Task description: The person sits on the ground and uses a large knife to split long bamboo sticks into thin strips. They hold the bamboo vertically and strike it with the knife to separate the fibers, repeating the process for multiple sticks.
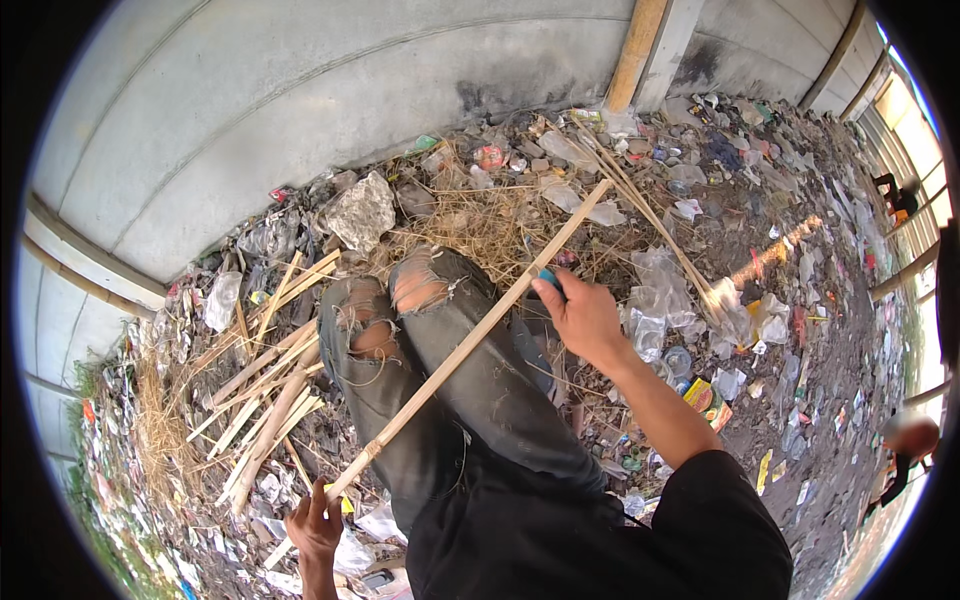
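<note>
A long, pale split bamboo strip (pixel 450 363) slants across my thighs, its far end up to the right. Near its lower end my left hand (pixel 315 525) is closed round it, thumb and fingers pinching. My right hand (pixel 585 320) is closed on a small teal-blue object (pixel 547 282), set against the strip's upper part. Most of that object is hidden in my fingers, so its kind does not show. Left of my knees lies a loose pile of split bamboo pieces (pixel 270 390).
A grey concrete wall (pixel 300 70) runs behind, with a bamboo post (pixel 636 55). A rock (pixel 362 212), dry straw (pixel 465 215) and scattered plastic litter surround me. A long bundle of thin sticks (pixel 650 215) lies ahead right. Two people (pixel 905 440) are at the far right.
</note>
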### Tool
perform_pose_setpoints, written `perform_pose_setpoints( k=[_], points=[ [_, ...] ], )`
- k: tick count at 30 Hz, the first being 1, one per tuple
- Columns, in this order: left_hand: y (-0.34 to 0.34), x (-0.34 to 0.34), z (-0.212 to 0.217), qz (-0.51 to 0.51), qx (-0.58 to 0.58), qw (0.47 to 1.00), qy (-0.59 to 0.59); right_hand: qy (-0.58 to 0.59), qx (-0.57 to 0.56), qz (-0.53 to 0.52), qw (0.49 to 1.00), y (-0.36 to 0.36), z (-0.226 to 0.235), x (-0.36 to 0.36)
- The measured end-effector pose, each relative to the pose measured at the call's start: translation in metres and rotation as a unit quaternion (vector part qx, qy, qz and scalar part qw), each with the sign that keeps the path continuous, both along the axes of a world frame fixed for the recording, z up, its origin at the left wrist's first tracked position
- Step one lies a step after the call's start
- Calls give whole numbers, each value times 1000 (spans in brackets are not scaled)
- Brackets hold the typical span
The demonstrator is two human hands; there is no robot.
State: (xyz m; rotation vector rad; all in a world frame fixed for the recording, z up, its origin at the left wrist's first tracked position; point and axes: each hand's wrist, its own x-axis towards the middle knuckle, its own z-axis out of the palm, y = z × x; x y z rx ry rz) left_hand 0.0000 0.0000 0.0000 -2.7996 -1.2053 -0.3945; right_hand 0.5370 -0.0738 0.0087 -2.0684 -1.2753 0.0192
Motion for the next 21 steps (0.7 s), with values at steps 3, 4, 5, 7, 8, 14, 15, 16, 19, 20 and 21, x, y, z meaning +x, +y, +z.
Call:
perform_pose_setpoints(
  k=[3,4,5,7,8,14,15,16,19,20,21],
  points=[
    [-22,45,-25,3,-26,999,-46,-25,-42,-31,998,-17,16,30],
    [-23,40,-30,13,-40,998,-36,-28,-51,-20,998,-18,17,18],
    [-22,39,-33,20,-50,998,-30,-57,-52,24,997,-23,22,-9],
    [-18,37,-31,1,-37,999,-34,-62,-108,125,984,-34,12,-43],
    [-13,25,-33,-5,-22,999,-34,-61,-70,100,991,-31,11,-38],
    [6,-13,-34,-8,-1,1000,-9,1,0,-86,996,3,13,47],
    [8,-16,-34,2,-5,1000,0,-5,-3,-38,999,6,25,19],
    [11,-19,-35,8,-12,1000,9,-33,-35,8,999,3,27,-10],
    [19,-36,-30,-12,38,999,17,-41,-88,108,989,-5,12,-56],
    [18,-45,-23,-11,25,999,24,-49,-72,83,993,-1,10,-45],
    [17,-55,-23,-10,29,999,28,-59,-57,64,995,5,6,-27]
  ],
)
